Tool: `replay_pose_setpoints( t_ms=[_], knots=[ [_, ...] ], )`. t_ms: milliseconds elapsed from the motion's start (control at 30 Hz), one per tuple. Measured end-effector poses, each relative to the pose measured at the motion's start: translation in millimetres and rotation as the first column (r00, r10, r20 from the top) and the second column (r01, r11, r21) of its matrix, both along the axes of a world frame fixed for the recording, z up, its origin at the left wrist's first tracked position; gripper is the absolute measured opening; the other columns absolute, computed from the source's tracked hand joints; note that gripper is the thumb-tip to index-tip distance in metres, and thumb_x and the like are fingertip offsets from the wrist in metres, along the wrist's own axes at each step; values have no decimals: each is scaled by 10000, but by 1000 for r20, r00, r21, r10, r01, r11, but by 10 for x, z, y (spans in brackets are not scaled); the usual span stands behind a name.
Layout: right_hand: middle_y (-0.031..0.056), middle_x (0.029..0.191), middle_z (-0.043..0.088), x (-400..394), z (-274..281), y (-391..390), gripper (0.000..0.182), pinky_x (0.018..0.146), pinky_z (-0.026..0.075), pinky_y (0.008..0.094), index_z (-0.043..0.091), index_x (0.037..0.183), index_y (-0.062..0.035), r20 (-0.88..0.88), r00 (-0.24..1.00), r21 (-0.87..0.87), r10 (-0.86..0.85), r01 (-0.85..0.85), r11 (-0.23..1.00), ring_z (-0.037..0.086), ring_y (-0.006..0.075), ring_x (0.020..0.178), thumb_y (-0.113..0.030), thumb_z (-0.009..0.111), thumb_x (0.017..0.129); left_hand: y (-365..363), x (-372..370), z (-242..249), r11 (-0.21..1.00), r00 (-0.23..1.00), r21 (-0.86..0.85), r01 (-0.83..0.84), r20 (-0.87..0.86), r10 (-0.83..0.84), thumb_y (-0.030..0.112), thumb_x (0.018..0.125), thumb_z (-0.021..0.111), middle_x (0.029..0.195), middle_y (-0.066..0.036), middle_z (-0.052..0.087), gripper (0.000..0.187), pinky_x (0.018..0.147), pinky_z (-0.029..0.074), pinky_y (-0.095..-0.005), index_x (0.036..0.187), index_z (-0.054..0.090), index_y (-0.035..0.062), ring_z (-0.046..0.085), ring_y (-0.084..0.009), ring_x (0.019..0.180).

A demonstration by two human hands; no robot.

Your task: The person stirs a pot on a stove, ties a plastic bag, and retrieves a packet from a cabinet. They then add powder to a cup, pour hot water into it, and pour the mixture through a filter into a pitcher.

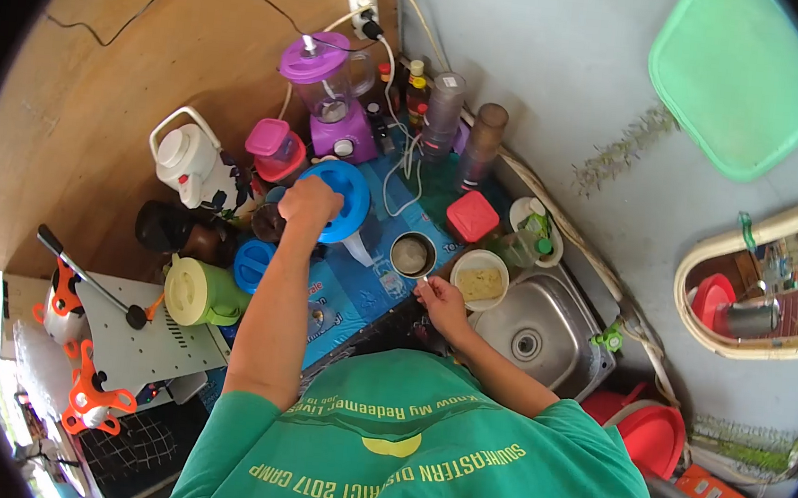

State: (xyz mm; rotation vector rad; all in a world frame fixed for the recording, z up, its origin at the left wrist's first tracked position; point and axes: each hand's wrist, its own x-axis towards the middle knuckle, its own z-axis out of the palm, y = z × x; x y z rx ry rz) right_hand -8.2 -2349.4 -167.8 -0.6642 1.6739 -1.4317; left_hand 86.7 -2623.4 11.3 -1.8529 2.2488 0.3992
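Observation:
My left hand point(312, 207) is closed at the near left side of a pitcher with a blue lid point(348, 202); its grip on the handle is partly hidden. The pitcher's pale spout point(358, 251) points toward a small metal cup point(412, 254). By its handle, my right hand point(443, 306) holds this cup just above the counter's edge. Something pale and greyish shows inside the cup. Close to the right hand stands a white tub point(480, 280) with a yellowish content.
A steel sink point(529, 332) lies to the right. A red-lidded container point(472, 217) is behind the cup. At the back stand a purple blender point(334, 92) and bottles point(416, 94). A white flask point(185, 154) and green pitcher point(196, 293) are at left.

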Motion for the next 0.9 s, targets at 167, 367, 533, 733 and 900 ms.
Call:
replay_pose_setpoints(
  t_ms=[167,367,533,733,900],
  knots=[
    [50,782,672,219,210,561,311,678,481,277,656,943,12,-52,996,31,-74,75,997,605,98,734,-292,602,988,-92,15,-153,997,998,47,54,-36,-52,283,822,643,1111,-140,726,353,857,558,-385,1068,727,43,712,-275,1024],
    [54,793,691,851,198,1479,295,698,496,271,664,941,12,-23,932,2,-362,362,932,622,96,743,-273,601,984,-21,-3,3,988,992,87,127,-15,-126,310,838,618,723,-57,729,293,626,544,-322,854,749,47,712,-181,642],
    [26,782,687,1331,180,2245,327,667,456,252,664,886,-13,-68,894,206,-443,447,870,616,94,742,-312,593,1000,-28,58,-67,985,989,84,148,-22,-147,329,831,612,726,-52,727,312,627,541,-319,831,748,48,708,-170,643],
    [20,731,646,1383,149,2747,335,646,465,267,663,885,0,-147,852,207,-502,523,827,572,85,691,-313,601,988,-19,47,-89,988,991,106,110,-84,-101,298,829,633,757,-59,734,273,647,558,-328,881,753,58,717,-189,656],
    [53,718,648,1129,31,2984,350,636,463,306,662,901,9,-212,801,230,-560,598,768,571,124,667,-329,605,972,157,22,-124,967,987,-200,159,30,-156,314,843,655,1157,-138,712,382,840,563,-408,1143,708,84,698,-280,1059]
  ],
)
